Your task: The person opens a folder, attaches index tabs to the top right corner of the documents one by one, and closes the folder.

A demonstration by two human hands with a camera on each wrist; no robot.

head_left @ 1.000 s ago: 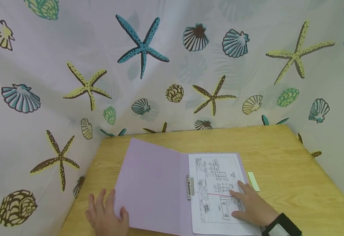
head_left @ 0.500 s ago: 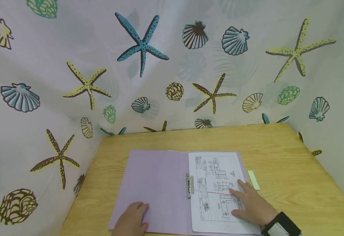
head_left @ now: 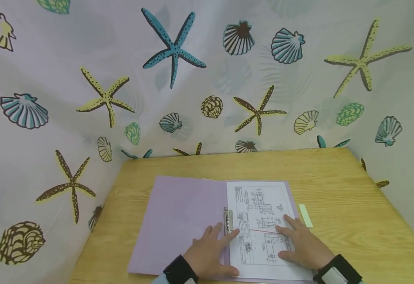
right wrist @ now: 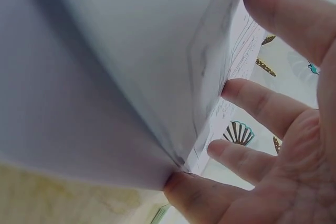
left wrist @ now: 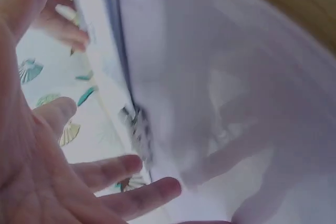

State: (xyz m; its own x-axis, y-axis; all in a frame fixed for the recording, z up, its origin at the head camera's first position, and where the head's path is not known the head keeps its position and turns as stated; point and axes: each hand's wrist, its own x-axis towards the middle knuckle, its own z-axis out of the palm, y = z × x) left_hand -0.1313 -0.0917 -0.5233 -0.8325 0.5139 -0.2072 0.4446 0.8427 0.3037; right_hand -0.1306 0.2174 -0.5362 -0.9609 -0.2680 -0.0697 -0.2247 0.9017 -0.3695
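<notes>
A lilac folder (head_left: 175,221) lies opened flat on the wooden table, its bare cover to the left. On its right side are sheets with a printed technical drawing (head_left: 256,260), beside a metal clip (head_left: 228,221) at the fold. My left hand (head_left: 210,251) is spread over the fold just below the clip, fingers reaching to the sheets' left edge. In the left wrist view its fingers are extended near the clip (left wrist: 140,132); contact is unclear. My right hand (head_left: 304,245) rests on the drawing's right side, fingers spread; the right wrist view shows its fingertips (right wrist: 233,88) along the paper.
A pale green strip (head_left: 305,216) lies on the wooden table (head_left: 363,209) just right of the folder. A curtain (head_left: 192,86) printed with shells and starfish hangs around the back and sides of the table.
My left hand has come from the folder's left edge, across the cover, to the fold by the clip. The raised left cover has gone down to the table. My right hand stays put.
</notes>
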